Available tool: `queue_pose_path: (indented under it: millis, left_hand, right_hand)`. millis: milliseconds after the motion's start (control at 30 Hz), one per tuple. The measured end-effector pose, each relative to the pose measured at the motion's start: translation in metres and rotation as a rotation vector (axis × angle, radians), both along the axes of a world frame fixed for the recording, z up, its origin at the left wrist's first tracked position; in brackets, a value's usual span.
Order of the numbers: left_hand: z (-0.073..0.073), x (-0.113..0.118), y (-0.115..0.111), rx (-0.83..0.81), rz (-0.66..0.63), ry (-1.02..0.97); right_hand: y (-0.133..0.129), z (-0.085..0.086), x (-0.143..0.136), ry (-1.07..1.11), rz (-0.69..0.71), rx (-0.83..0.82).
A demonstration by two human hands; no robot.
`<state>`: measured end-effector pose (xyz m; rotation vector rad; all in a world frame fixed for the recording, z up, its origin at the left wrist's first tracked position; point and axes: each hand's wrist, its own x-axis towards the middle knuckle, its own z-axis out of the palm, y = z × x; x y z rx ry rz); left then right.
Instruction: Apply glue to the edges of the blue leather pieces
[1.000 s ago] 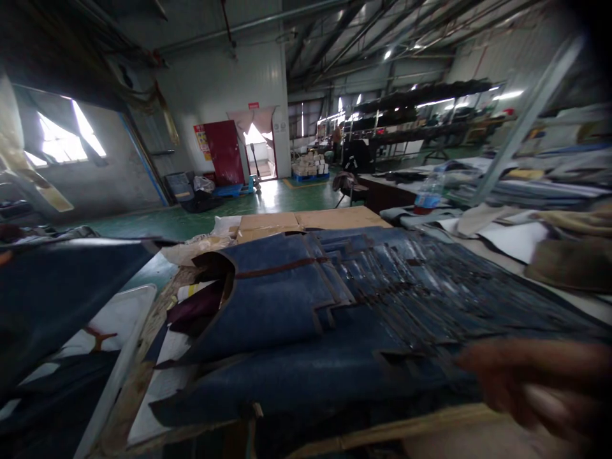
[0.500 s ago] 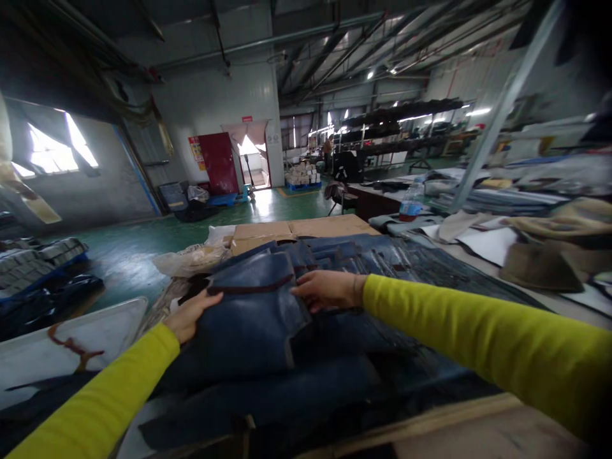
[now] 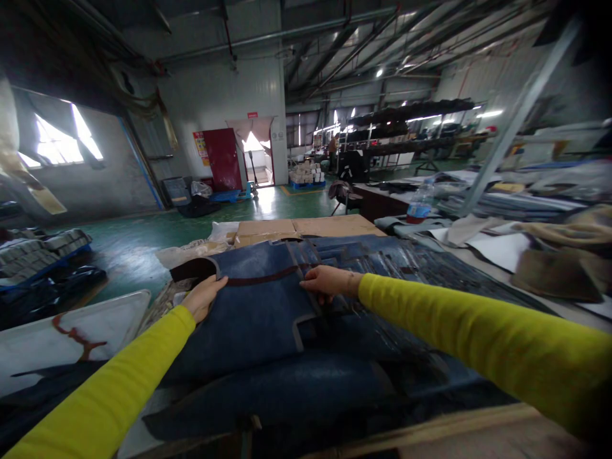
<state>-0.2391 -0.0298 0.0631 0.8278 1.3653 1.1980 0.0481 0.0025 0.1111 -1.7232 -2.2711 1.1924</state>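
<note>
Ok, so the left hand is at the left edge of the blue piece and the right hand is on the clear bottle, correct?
Not quite: the right hand is at the right edge of the blue piece, by the dark strip; the head view shows the bottle standing apart, farther back. The left hand is as you say.

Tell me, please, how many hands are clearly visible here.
2: the left hand at the left edge of the blue piece, the right hand by the right end of its brown strip. Hands of a distant person are too small to make out.
</note>
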Motion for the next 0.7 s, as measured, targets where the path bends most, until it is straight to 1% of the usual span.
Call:
queue_pose_path:
  millis: [67, 100, 167, 267, 300, 333, 367, 400, 467, 500, 533, 567, 600, 700]
  left_hand:
    - [0.001, 0.001, 0.005, 0.028, -0.008, -0.001]
    - [0.000, 0.002, 0.007, 0.040, -0.012, -0.002]
    - [-0.008, 0.002, 0.010, 0.046, -0.025, 0.006]
    - [-0.021, 0.000, 0.011, -0.038, -0.058, 0.071]
    - [-0.023, -0.001, 0.012, -0.050, -0.066, 0.109]
    - [-0.022, -0.002, 0.012, -0.029, -0.067, 0.167]
    - [-0.019, -0.002, 0.013, 0.030, -0.054, 0.252]
    - [-0.014, -0.002, 0.014, 0.126, -0.024, 0.366]
    - [-0.001, -0.003, 0.016, 0.356, 0.048, 0.607]
    - [0.004, -0.003, 0.017, 0.443, 0.068, 0.684]
    - [0.007, -0.004, 0.018, 0.492, 0.073, 0.705]
    - [0.007, -0.004, 0.020, 0.494, 0.061, 0.669]
    - [0.005, -0.006, 0.021, 0.443, 0.035, 0.590]
    - [-0.013, -0.010, 0.024, 0.150, -0.044, 0.351]
  right_hand:
    - [0.003, -0.002, 0.001, -0.017, 0.014, 0.019]
    - [0.005, -0.003, 0.001, -0.030, 0.019, 0.027]
    - [0.009, -0.007, 0.001, -0.059, 0.023, 0.036]
    - [0.014, -0.011, 0.001, -0.094, 0.028, 0.036]
    - [0.016, -0.012, 0.001, -0.105, 0.032, 0.036]
    - [0.017, -0.013, 0.001, -0.114, 0.037, 0.035]
    - [0.018, -0.013, 0.001, -0.122, 0.043, 0.036]
    - [0.019, -0.013, 0.001, -0.129, 0.051, 0.037]
    - [0.020, -0.012, 0.001, -0.140, 0.067, 0.042]
    - [0.021, -0.011, 0.001, -0.144, 0.075, 0.045]
    - [0.021, -0.011, 0.001, -0.146, 0.082, 0.049]
    - [0.021, -0.010, 0.001, -0.147, 0.087, 0.053]
    - [0.021, -0.010, 0.001, -0.148, 0.089, 0.056]
    - [0.020, -0.011, -0.002, -0.162, 0.085, 0.058]
